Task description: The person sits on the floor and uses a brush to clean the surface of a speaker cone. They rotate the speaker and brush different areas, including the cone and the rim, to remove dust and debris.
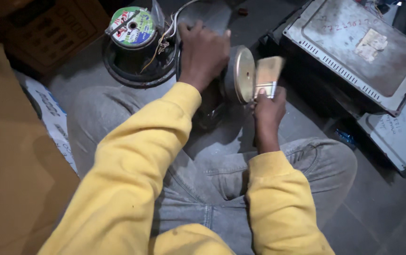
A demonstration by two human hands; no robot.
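Note:
My left hand [202, 53] rests on top of a dark round speaker [222, 75] tipped on its side, gripping its frame. The speaker's magnet end carries a shiny round metal plate [244, 74] that faces right. My right hand [269, 106] holds a paintbrush [269, 75] with pale bristles, its bristles just to the right of that plate and appearing to touch it. Both arms wear yellow sleeves, and my knees in grey jeans lie below the speaker.
A second speaker [134, 47] with a green and white label and loose wires lies at the back left. A grey metal equipment case [354, 52] and another grey box [401, 132] sit on the right. A brown cardboard box [47, 33] stands far left.

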